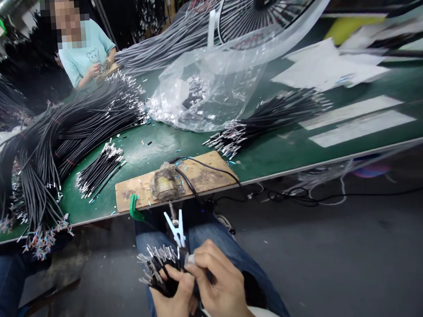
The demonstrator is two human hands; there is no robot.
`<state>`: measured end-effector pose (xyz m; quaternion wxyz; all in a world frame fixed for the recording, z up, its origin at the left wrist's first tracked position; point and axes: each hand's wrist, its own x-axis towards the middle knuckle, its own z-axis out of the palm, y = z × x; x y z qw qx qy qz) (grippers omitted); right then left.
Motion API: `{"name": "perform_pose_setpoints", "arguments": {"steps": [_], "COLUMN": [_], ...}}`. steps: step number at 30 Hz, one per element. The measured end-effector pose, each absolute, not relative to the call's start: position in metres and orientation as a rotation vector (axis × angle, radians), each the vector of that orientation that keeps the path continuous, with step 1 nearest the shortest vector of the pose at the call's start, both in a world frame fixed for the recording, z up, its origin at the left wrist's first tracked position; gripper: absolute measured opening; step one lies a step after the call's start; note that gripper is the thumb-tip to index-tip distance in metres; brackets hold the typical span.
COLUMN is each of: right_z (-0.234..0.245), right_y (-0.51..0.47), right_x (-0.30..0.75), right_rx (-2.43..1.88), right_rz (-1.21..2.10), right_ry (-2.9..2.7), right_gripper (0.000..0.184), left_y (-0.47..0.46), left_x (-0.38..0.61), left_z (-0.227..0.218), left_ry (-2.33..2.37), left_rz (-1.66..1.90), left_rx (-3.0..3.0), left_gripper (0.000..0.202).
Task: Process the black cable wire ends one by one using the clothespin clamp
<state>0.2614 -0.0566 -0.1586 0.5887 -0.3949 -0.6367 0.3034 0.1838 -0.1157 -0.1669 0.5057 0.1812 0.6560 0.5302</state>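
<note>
My left hand (176,303) is closed around a bundle of short black cables (160,270) with bare silver tips, held over my lap. My right hand (218,286) pinches one cable tip close to the bundle, just below a pale blue clip (176,227). The clip hangs from a small metal device (166,182) fixed on a wooden board (205,176), which is clamped to the green table's near edge.
Large piles of black cables (51,140) lie at the left of the green table (341,152), smaller bundles (266,118) in the middle, a plastic bag (206,89) and fan guard (269,4) behind. Another person (84,46) sits at the far side. Wires trail on the floor.
</note>
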Motion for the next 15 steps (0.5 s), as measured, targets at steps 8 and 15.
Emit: {"name": "perform_pose_setpoints", "arguments": {"steps": [8,15], "right_z": [-0.151,-0.141], "right_y": [-0.053,-0.041], "right_x": [0.28,0.283], "right_rx": [-0.621,-0.953], "right_rz": [0.627,0.979], "right_ry": [-1.675,-1.585], "right_gripper": [0.018,0.027], "left_y": [-0.112,-0.11], "left_x": [0.169,0.172], "left_z": [-0.148,-0.137], "left_ry": [1.786,1.91], "left_rz": [1.316,1.356], "left_rx": [0.565,0.73], "left_gripper": [0.033,0.018]}}
